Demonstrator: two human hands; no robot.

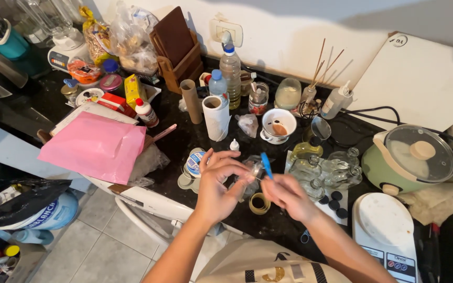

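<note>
My left hand (220,181) is closed around a small clear glass bottle (255,173), held above the dark countertop (184,139). Close beside it, my right hand (287,195) pinches a thin blue tool (266,165) whose tip stands upright next to the bottle's mouth. Under my hands lies a roll of clear tape (259,203). Just right of them, several small empty glass bottles (326,170) sit on a white sheet with black caps (335,202).
A paper towel roll (215,116), a white bowl (279,124), plastic bottles (230,73), a green electric pot (412,160), a white scale (386,230), a pink bag (95,147) and a small tin (194,162) crowd the counter. The counter's edge drops to tiled floor at the left.
</note>
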